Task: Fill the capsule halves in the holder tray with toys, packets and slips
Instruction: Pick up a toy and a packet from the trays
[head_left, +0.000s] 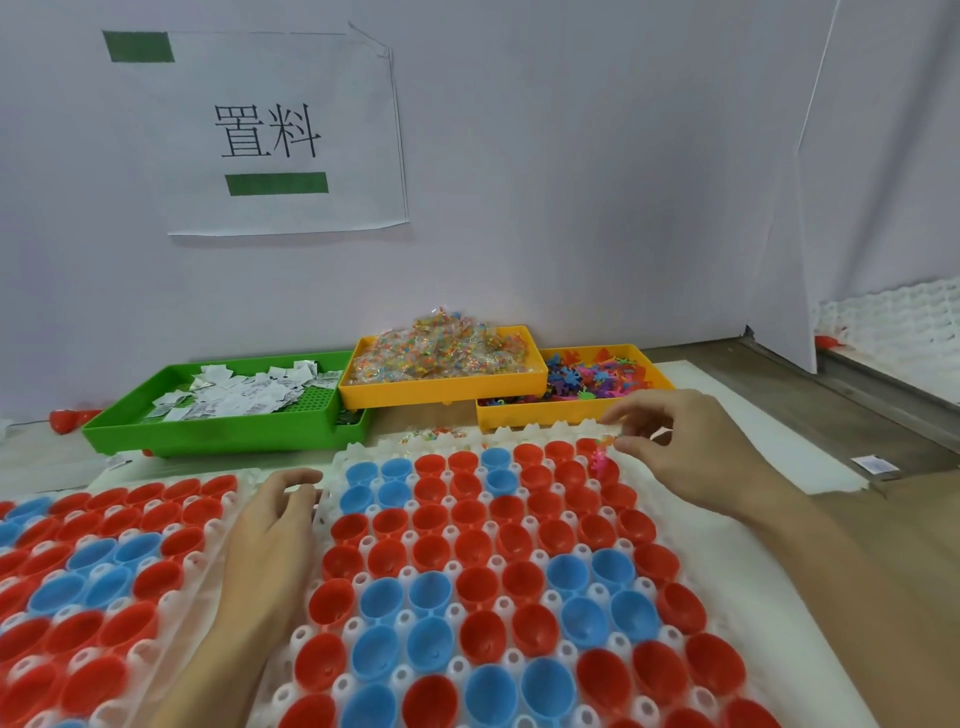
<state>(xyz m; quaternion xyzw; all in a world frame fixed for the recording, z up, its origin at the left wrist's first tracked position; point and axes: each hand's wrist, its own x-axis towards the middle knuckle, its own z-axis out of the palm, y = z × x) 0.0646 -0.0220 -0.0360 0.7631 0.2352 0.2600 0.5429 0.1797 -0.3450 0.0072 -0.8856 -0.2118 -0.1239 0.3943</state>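
Your right hand hovers w/ loose fingers over a pink toy in a red capsule half; left hand rests relaxed btw holder trays.

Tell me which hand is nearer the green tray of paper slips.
Left. The left hand rests on the holder tray's left edge, just in front of the green tray. The right hand hovers over the holder tray's far right corner, by the orange toy tray.

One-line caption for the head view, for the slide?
Right hand drops a pink toy into a red capsule half at the holder tray far edge; left hand steadies it.
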